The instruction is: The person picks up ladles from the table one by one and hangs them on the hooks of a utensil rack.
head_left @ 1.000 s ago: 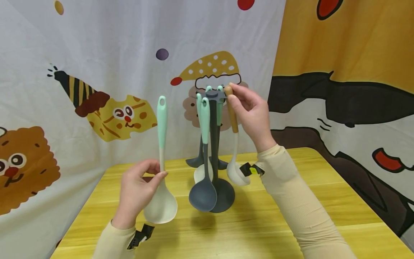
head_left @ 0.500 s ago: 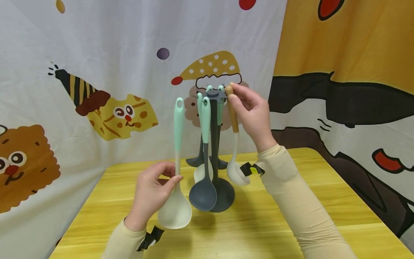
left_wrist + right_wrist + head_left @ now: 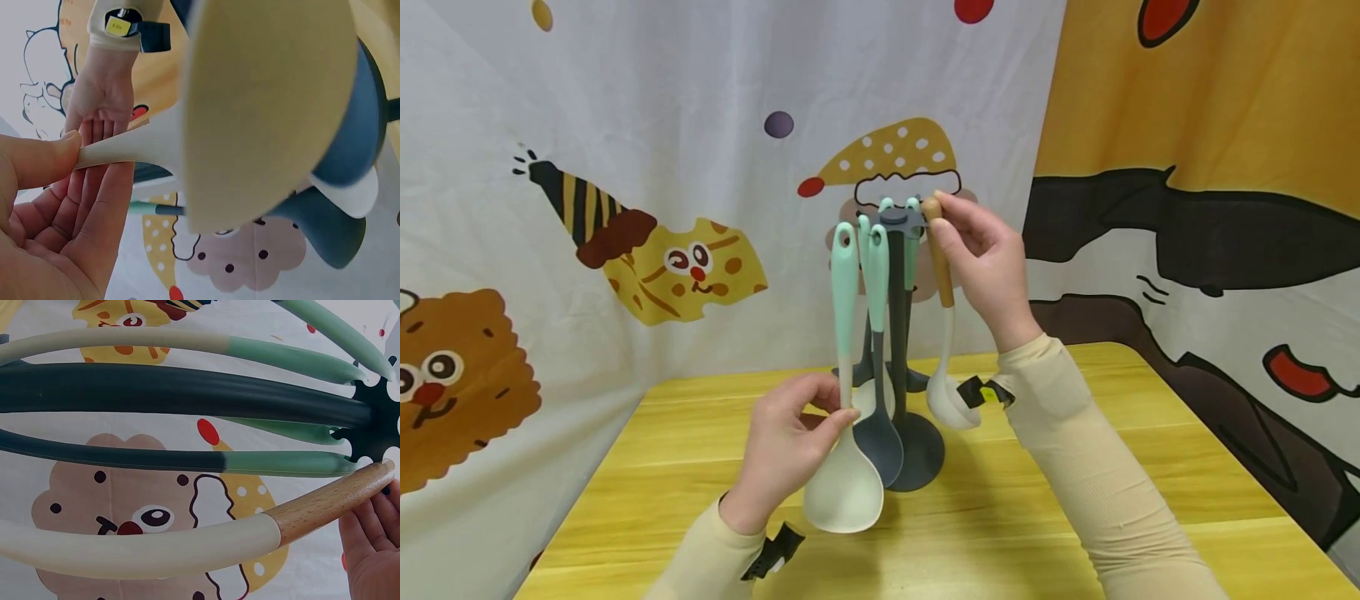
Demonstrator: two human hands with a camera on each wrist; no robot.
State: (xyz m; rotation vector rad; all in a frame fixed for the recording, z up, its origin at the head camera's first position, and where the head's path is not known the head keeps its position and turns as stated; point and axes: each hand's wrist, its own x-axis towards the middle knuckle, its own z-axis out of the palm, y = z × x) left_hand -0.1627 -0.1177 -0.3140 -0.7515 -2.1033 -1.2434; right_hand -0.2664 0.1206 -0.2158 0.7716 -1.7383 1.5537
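Note:
A white ladle (image 3: 844, 492) with a mint handle stands upright in front of the utensil rack, held by my left hand (image 3: 790, 442). Thumb and fingers pinch its slim neck just above the bowl; the bowl fills much of the left wrist view. At the rack's dark notched top (image 3: 374, 419), my right hand (image 3: 988, 262) pinches the upper end of a wooden handle (image 3: 331, 503). That handle belongs to a second white ladle (image 3: 951, 400), which hangs down on the rack's right side. A dark grey ladle (image 3: 886, 454) with a mint handle is partly hidden behind the first ladle.
The rack's round dark base (image 3: 922, 458) stands on the yellow wood-grain table (image 3: 1037, 517). Several other mint-handled utensils hang round its post (image 3: 897, 333). Close behind the table is a curtain (image 3: 700, 108) printed with cartoon figures.
My left hand has carried the mint-handled white ladle rightward to the rack, where it now overlaps the dark grey ladle. The right hand has stayed at the wooden handle.

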